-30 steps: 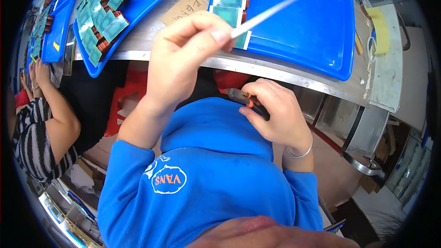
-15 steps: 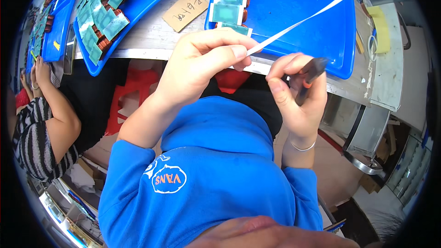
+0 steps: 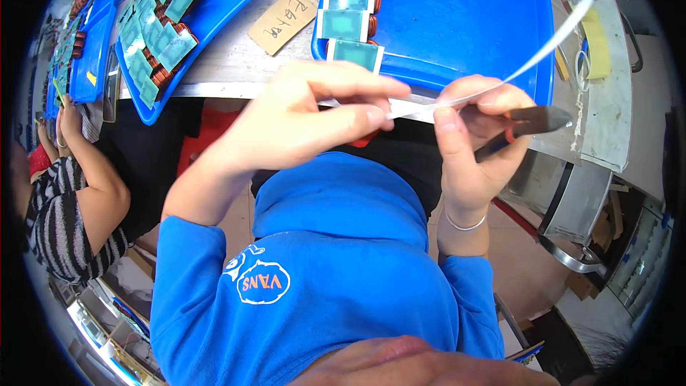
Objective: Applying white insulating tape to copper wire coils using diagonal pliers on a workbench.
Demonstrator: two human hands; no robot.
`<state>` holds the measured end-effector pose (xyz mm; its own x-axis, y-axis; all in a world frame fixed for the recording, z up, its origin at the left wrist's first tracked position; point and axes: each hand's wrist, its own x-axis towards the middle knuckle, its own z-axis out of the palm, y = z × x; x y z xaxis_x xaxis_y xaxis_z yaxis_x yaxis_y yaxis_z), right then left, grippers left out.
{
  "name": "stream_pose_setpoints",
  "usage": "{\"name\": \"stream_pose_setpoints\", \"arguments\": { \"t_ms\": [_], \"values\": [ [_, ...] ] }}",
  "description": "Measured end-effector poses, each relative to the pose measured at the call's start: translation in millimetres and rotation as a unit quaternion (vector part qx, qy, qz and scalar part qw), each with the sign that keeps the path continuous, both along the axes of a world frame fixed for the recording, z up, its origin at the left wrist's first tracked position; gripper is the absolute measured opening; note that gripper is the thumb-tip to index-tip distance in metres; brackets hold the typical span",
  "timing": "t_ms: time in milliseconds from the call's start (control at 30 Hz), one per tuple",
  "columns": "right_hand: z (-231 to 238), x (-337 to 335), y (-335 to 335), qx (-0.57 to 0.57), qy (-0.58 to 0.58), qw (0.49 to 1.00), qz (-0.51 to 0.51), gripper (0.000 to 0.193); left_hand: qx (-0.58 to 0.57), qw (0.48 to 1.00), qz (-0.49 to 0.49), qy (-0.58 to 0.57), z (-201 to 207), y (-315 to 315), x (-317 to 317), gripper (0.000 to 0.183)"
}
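A narrow white strip (image 3: 557, 37) runs from between my hands up toward the far right. My left hand (image 3: 314, 111) pinches its near end between thumb and fingers. Close beside it, my right hand (image 3: 482, 125) grips the strip further along between thumb and forefinger. That hand also carries a dark pliers-like tool (image 3: 539, 121) with orange-red trim against the palm, its tip pointing right; the handles are mostly hidden. Just beyond my left hand, a row of copper coils with green-and-white square pads (image 3: 350, 25) lies along the left side of a blue tray (image 3: 457, 14).
A second blue tray (image 3: 214, 28) at the left holds several coils with green pads. Between the trays lies a cardboard piece (image 3: 282, 18) with handwriting. Another person's arm (image 3: 96, 164) works at the far left. A yellow sheet (image 3: 594, 46) is at the right.
My right hand has moved up and right and now grips the strip, with the tool turned more to the right. The left hand has shifted slightly left, and the strip's far end swung right.
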<state>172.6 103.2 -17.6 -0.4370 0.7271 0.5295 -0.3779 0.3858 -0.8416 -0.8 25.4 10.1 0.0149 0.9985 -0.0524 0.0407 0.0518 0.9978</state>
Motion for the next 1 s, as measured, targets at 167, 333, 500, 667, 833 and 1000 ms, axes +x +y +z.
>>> {"name": "stream_pose_setpoints", "arguments": {
  "t_ms": [167, 333, 500, 667, 833, 1000],
  "values": [
    [4.2, 9.6, -0.9, -0.053, 0.044, 0.998, -0.006, 0.033, 0.228, 0.724, 0.073, 0.647, -1.8, 37.1, -104.8, 0.034],
    [0.9, 7.4, -6.7, -0.062, 0.045, 0.997, 0.007, 0.032, 0.106, 0.769, 0.102, 0.622, 4.1, 65.8, -139.9, 0.026],
    [3.0, 11.0, -13.0, -0.088, 0.034, 0.995, -0.011, 0.032, 0.085, 0.738, -0.033, 0.668, -7.7, 81.6, -157.1, 0.024],
    [3.9, 10.5, -18.2, -0.091, 0.025, 0.995, -0.023, 0.032, 0.093, 0.729, -0.037, 0.677, -14.7, 81.9, -161.8, 0.022],
    [3.4, 11.1, -20.2, -0.090, 0.025, 0.995, -0.020, 0.030, 0.080, 0.700, -0.031, 0.709, -5.0, 69.7, -159.6, 0.023],
    [6.5, 16.0, -21.4, -0.081, 0.018, 0.996, -0.039, 0.032, 0.124, 0.818, 0.122, 0.549, 3.2, 55.8, -149.0, 0.032]
  ]
}}
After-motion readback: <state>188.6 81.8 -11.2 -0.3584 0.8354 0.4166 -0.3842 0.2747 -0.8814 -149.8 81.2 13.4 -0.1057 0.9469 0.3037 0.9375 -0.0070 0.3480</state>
